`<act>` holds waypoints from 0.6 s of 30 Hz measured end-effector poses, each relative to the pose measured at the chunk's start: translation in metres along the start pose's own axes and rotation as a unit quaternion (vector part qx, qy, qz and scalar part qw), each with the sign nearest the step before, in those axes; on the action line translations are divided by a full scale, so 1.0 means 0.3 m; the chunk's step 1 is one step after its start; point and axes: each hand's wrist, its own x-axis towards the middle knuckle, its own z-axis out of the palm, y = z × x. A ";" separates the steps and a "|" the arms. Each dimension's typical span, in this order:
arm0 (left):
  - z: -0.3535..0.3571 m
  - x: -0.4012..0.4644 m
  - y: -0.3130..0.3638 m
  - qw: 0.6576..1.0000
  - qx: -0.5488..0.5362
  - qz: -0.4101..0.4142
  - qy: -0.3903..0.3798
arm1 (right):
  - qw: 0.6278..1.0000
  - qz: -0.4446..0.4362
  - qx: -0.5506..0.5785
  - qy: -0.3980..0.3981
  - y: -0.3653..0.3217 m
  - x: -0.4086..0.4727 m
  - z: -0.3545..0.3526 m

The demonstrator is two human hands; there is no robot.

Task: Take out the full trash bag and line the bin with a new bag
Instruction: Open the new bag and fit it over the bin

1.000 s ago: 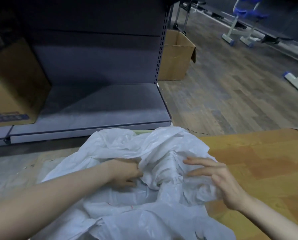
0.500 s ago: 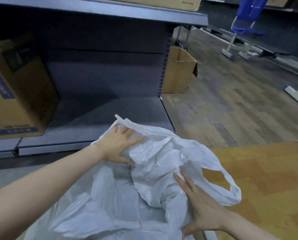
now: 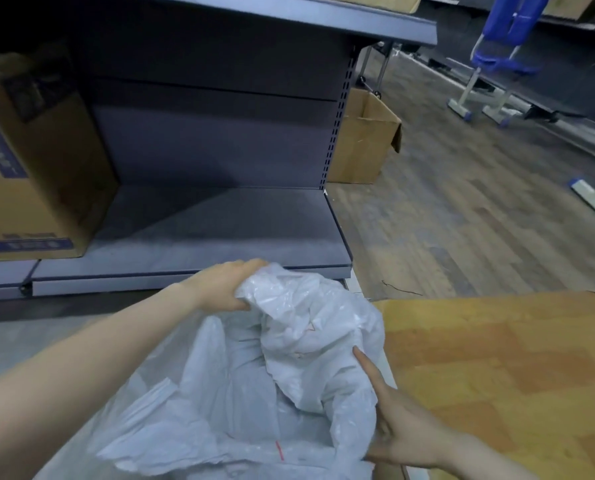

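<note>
A white plastic bag (image 3: 289,368) lies spread open in front of the grey shelf (image 3: 220,237), and its look, thin, crumpled and with nothing visible inside, suggests this is the new liner going in rather than the full bag coming out. The full bag is nowhere in view, so that half of the job is probably done, though the picture cannot confirm it. The left hand (image 3: 225,287) grips a bunched edge of the bag at the side nearest the shelf, fingers curled over the plastic. The right hand (image 3: 398,424) lies against the bag's side farthest from the shelf with its forefinger straight; whether the other fingers pinch the plastic I cannot tell. The bin itself is hidden under the plastic. What seems left is stretching the mouth over the rim and pushing the bag down.
</note>
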 end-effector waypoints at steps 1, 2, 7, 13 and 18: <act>0.000 -0.025 -0.010 1.000 -0.017 0.002 0.014 | 0.999 -0.025 -0.021 -0.001 0.009 -0.004 -0.015; -0.002 -0.054 -0.018 0.999 -0.005 0.024 0.048 | 0.994 -0.035 -0.098 -0.009 0.037 -0.012 -0.062; -0.020 -0.238 -0.011 0.964 0.065 0.223 0.132 | 0.922 -0.121 -0.286 0.232 0.032 -0.011 -0.200; 0.066 -0.437 0.051 0.942 0.064 0.324 0.055 | 0.949 -0.202 -0.208 0.123 -0.305 0.222 -0.014; 0.140 -0.453 0.024 0.928 0.132 0.333 0.097 | 0.958 0.160 -0.124 -0.203 -0.316 0.493 0.286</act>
